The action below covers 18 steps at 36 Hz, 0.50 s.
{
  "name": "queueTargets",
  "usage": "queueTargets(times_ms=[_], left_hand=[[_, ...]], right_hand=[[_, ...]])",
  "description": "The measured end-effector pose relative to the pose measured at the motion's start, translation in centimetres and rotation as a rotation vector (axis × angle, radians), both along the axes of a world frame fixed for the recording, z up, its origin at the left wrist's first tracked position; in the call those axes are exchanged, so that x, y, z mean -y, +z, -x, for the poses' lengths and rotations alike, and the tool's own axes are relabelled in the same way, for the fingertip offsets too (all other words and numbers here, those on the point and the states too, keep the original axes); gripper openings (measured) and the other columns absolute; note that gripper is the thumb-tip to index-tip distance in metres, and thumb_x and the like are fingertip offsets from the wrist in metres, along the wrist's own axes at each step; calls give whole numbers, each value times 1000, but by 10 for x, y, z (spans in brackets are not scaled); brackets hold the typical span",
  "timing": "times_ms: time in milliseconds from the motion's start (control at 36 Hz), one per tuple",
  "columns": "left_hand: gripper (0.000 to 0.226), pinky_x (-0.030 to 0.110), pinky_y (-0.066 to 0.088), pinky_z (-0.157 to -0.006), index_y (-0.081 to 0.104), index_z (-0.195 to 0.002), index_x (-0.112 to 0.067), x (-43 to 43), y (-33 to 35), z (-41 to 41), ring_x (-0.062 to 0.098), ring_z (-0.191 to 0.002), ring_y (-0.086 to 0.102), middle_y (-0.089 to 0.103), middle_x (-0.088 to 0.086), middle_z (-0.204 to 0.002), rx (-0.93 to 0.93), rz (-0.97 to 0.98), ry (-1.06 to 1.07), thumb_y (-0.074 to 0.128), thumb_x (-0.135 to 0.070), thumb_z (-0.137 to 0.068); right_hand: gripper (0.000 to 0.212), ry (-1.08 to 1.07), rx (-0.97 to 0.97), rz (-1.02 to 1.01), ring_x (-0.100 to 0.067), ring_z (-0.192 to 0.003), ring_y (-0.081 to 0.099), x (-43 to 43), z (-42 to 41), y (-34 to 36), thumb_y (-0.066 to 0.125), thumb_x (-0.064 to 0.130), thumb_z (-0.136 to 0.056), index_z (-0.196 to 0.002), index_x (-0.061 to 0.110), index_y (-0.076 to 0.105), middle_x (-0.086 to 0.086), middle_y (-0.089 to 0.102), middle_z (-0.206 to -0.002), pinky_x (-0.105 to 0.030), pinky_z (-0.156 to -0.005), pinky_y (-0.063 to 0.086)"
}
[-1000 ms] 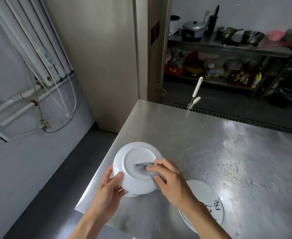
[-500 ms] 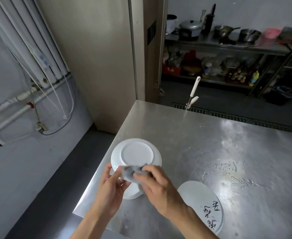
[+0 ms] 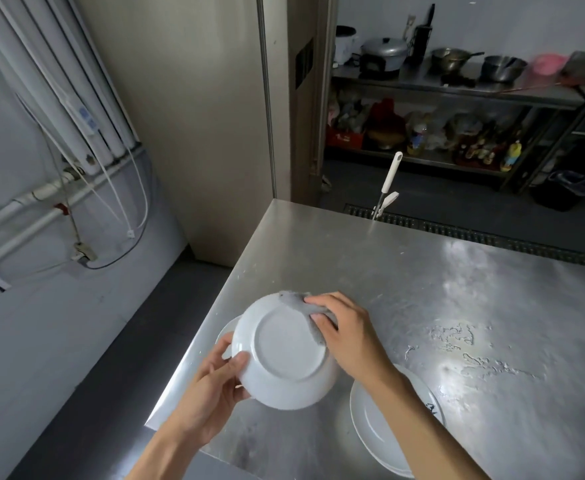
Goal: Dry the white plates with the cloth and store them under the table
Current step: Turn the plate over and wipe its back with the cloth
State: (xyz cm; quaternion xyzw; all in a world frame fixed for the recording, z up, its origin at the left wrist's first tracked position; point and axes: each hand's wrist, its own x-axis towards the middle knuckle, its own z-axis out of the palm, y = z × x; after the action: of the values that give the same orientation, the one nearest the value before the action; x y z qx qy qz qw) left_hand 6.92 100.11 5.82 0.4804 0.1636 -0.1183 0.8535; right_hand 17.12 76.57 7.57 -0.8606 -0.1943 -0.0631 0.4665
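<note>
My left hand [image 3: 215, 386] grips the near left rim of a white plate [image 3: 286, 355], held bottom up above the steel table's [image 3: 422, 289] left corner. My right hand [image 3: 346, 330] holds a grey cloth [image 3: 310, 317] and presses it on the plate's far right rim. Beneath the held plate, the edge of another white plate [image 3: 227, 332] shows on the table. A third white plate [image 3: 381, 427] with black writing lies at the near right, partly hidden by my right forearm.
Water streaks [image 3: 464, 348] lie on the table right of the plates. A white-handled tool [image 3: 386, 188] stands beyond the table's far edge. The floor drops off at the left. Shelves with pots [image 3: 457, 64] stand at the back.
The held plate has tilted up toward me. The cloth went from the plate's near edge to its far right rim. My left hand kept its grip on the rim.
</note>
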Motion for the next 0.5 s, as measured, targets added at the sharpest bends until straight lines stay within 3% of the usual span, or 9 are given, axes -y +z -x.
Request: queueTargets(times_ms=[83,139,222,306,444,500], left_hand=[[40,31,63,-65,58,-128,-5,-4,-2,-5,18,-72,68,67,13,-96,-3,53,160,67,-13,-91],[40,31,65,-69,60,-128,-11,3,-1,-6,17,-75,69,68,12,-102,4,77,225,67,-14,-89],[40,34,66,-75,61,-128,-17,19,0,-3,23,-91,73,72,12,-117,26,51,224,67,-9,-89],[57,39,65,-76,63,-137,-30,24,5,4,29,-109,73,71,8,-131,51,30,135,76,-5,-86],[67,46,65,-78,63,-139,-35,17,14,8,34,-116,71,68,8,-137,36,71,-2,77,-15,-77],[73,44,65,-73,65,-139,-26,16,20,5,30,-105,74,71,9,-128,23,112,-13,88,-37,-71]], right_hand=[[26,-22,-55,-75,-5,-91,64,7,19,-15,64,4,-94,-111,23,72,13,61,-105,-24,-79,52],[30,-64,-161,-206,-8,-92,65,-1,29,-21,66,5,-94,-110,30,69,14,58,-108,-28,-79,53],[30,-217,-288,-389,-7,-103,63,-18,32,-19,75,11,-90,-105,36,66,6,60,-112,-26,-89,51],[23,-221,-437,-630,-10,-99,68,-17,26,-10,82,19,-80,-96,30,72,1,72,-107,-24,-85,53],[21,-57,-494,-627,-10,-109,67,2,16,-4,83,23,-71,-91,24,75,13,69,-114,-23,-91,52],[25,-31,-505,-652,-6,-108,67,9,14,-4,86,24,-66,-89,22,76,17,69,-113,-20,-87,51]])
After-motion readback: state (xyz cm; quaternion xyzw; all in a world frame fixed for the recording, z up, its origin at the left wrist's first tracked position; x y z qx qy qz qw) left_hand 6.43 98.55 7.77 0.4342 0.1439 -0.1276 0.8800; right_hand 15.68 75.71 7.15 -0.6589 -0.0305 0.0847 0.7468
